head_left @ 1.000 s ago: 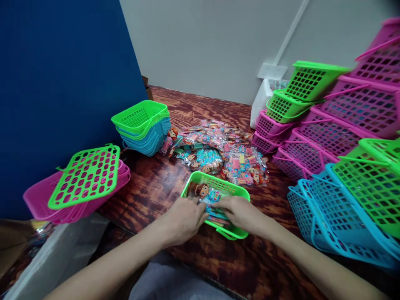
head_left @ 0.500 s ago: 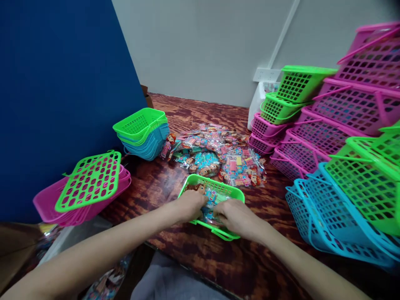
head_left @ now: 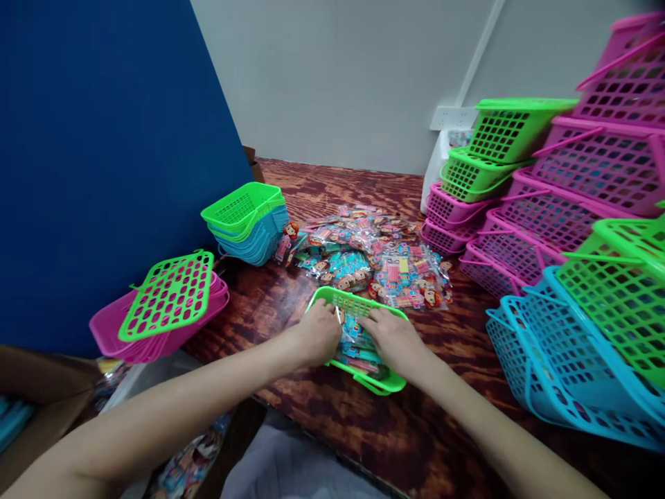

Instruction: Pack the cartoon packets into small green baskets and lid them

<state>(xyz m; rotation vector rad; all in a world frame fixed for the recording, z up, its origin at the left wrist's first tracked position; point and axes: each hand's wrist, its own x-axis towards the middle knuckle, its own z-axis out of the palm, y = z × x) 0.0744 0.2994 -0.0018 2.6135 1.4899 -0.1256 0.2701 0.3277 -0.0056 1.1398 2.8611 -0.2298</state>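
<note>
A bright green basket (head_left: 382, 385) sits on the table in front of me with several clear printed packets (head_left: 358, 352) lying inside. My left hand (head_left: 319, 333) reaches over the basket's left side, its fingers closed on the edge of a packet (head_left: 351, 326) with a printed doll figure and blue lettering. From the right, my right hand (head_left: 397, 341) dips into the basket, fingers curled at the same packet's other end. Its fingertips are partly hidden. Just beyond the basket lies a loose heap of similar packets (head_left: 346, 267).
Nested baskets, green over blue (head_left: 254, 239), stand at the back left. A green lattice lid (head_left: 169, 294) rests on pink baskets (head_left: 111, 322). Tall stacks of pink baskets (head_left: 597, 163), green baskets (head_left: 503, 132) and blue baskets (head_left: 540, 346) line the right side.
Both hands have shifted toward the far side of the basket, and more of the packets lying in it shows. The view has turned slightly left.
</note>
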